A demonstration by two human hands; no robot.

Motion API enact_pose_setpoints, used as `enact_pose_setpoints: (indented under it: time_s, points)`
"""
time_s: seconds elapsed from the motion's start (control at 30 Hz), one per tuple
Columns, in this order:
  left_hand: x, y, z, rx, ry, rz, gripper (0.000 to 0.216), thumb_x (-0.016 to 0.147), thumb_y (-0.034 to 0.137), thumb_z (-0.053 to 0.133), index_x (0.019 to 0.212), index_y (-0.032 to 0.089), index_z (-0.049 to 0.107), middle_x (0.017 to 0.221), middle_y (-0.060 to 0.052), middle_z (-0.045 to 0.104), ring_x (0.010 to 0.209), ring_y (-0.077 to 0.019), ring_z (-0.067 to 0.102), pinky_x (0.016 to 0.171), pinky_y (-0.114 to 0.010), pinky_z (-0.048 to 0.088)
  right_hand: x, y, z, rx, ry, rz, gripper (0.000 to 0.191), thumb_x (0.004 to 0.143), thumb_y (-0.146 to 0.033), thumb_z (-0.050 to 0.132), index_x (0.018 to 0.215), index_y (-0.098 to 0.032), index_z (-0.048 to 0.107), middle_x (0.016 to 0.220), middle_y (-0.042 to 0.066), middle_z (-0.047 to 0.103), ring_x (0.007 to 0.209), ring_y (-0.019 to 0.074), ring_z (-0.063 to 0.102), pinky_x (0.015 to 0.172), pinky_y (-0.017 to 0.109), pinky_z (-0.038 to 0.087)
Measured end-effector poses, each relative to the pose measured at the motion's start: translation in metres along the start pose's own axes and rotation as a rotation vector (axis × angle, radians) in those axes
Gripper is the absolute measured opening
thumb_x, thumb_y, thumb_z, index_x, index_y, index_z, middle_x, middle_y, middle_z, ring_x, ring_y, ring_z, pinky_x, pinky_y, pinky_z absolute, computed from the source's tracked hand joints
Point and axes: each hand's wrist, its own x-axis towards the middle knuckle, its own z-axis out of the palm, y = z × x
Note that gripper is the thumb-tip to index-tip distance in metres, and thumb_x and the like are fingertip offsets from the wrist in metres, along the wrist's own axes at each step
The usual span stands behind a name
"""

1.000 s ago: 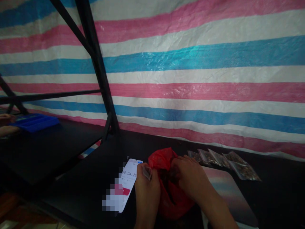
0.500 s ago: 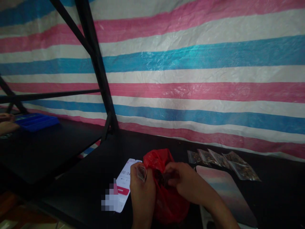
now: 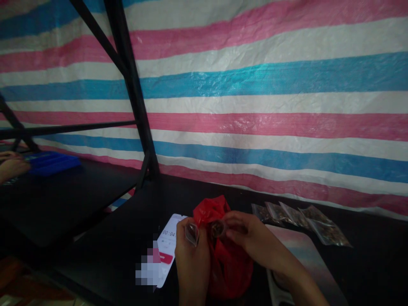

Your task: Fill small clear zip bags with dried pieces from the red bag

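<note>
A red plastic bag (image 3: 228,265) sits on the black table (image 3: 105,255) between my hands. My left hand (image 3: 191,259) is closed on a small clear plastic pouch (image 3: 192,233), held up at the bag's left edge. My right hand (image 3: 251,240) pinches a little clump of dark brownish bits (image 3: 217,229) just above the bag's mouth, close to the pouch. A phone (image 3: 165,250) with a running timer on its screen lies left of my left hand.
Several small filled clear pouches (image 3: 302,221) lie in a row at the back right. A flat glossy board (image 3: 299,259) lies right of the bag. A striped tarp hangs behind. Black frame posts (image 3: 134,93) rise at left. Another person's hands (image 3: 11,165) work by a blue tray (image 3: 51,162).
My right hand has come up out of the red bag with a pinch of dark bits and moved toward the pouch in my left hand. The left hand shifted slightly left.
</note>
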Motion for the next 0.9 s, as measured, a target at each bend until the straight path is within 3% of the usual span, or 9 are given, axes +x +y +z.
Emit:
enact_pose_setpoints:
  time_s: [0.13, 0.23, 0.37, 0.47, 0.57, 0.73, 0.8, 0.9]
  points:
    - [-0.006, 0.004, -0.002, 0.038, -0.073, 0.024, 0.026, 0.084, 0.047, 0.071, 0.096, 0.025, 0.064, 0.085, -0.001, 0.067, 0.076, -0.0222, 0.063, 0.068, -0.033, 0.052, -0.002, -0.01, -0.003, 0.063, 0.006, -0.044, 0.022, 0.088, -0.019, 0.065, 0.108, -0.022, 0.075, 0.107, 0.005, 0.083, 0.104, 0.0228, 0.077, 0.095, 0.036, 0.055]
    - [-0.008, 0.005, -0.004, 0.081, -0.109, 0.049, 0.029, 0.085, 0.051, 0.072, 0.096, 0.025, 0.069, 0.09, -0.003, 0.072, 0.081, -0.0247, 0.067, 0.071, -0.035, 0.053, -0.006, -0.023, 0.006, 0.013, 0.013, -0.061, 0.026, 0.088, -0.012, 0.064, 0.108, -0.024, 0.076, 0.108, 0.002, 0.082, 0.104, 0.0205, 0.076, 0.094, 0.033, 0.055]
    - [-0.01, 0.001, -0.005, 0.127, -0.151, 0.058, 0.027, 0.084, 0.045, 0.07, 0.101, 0.025, 0.07, 0.091, -0.004, 0.075, 0.083, -0.0274, 0.071, 0.073, -0.037, 0.053, -0.01, -0.038, 0.021, -0.346, 0.135, -0.181, 0.038, 0.084, 0.0, 0.065, 0.105, -0.027, 0.079, 0.11, 0.0, 0.079, 0.107, 0.0197, 0.07, 0.102, 0.036, 0.049]
    - [-0.01, -0.003, -0.006, 0.152, -0.162, 0.062, 0.028, 0.082, 0.041, 0.068, 0.105, 0.025, 0.069, 0.092, -0.004, 0.076, 0.081, -0.0268, 0.071, 0.075, -0.038, 0.053, -0.011, -0.042, 0.027, -0.632, 0.113, -0.372, 0.042, 0.089, 0.006, 0.058, 0.103, -0.027, 0.079, 0.112, 0.0, 0.077, 0.111, 0.0209, 0.065, 0.106, 0.039, 0.045]
    - [-0.011, -0.001, -0.006, 0.157, -0.16, 0.074, 0.027, 0.084, 0.045, 0.067, 0.101, 0.025, 0.069, 0.09, -0.003, 0.075, 0.079, -0.0256, 0.07, 0.072, -0.037, 0.053, -0.009, -0.044, 0.028, -0.744, 0.093, -0.443, 0.044, 0.091, 0.007, 0.056, 0.104, -0.028, 0.08, 0.119, 0.0, 0.077, 0.117, 0.0225, 0.063, 0.109, 0.041, 0.044]
    - [-0.009, 0.009, -0.004, 0.128, -0.137, 0.095, 0.027, 0.083, 0.049, 0.067, 0.095, 0.025, 0.069, 0.09, -0.004, 0.074, 0.083, -0.025, 0.07, 0.075, -0.036, 0.055, -0.012, -0.05, 0.022, -0.712, 0.178, -0.424, 0.04, 0.096, 0.002, 0.056, 0.107, -0.029, 0.079, 0.12, -0.001, 0.077, 0.115, 0.0212, 0.065, 0.105, 0.039, 0.045]
    - [-0.007, 0.01, -0.004, 0.132, -0.113, 0.079, 0.028, 0.081, 0.049, 0.067, 0.094, 0.025, 0.068, 0.087, -0.004, 0.072, 0.08, -0.0248, 0.068, 0.073, -0.036, 0.054, -0.017, -0.052, 0.016, -0.676, 0.207, -0.342, 0.036, 0.094, 0.0, 0.061, 0.106, -0.028, 0.078, 0.118, -0.001, 0.077, 0.113, 0.0206, 0.066, 0.103, 0.037, 0.045]
    - [-0.006, 0.008, -0.006, 0.142, -0.077, 0.026, 0.031, 0.084, 0.053, 0.064, 0.096, 0.025, 0.064, 0.084, -0.003, 0.069, 0.077, -0.0253, 0.066, 0.07, -0.037, 0.054, -0.024, -0.048, 0.007, -0.598, 0.131, -0.172, 0.038, 0.085, 0.001, 0.065, 0.101, -0.031, 0.079, 0.11, -0.004, 0.077, 0.105, 0.0174, 0.069, 0.096, 0.031, 0.047]
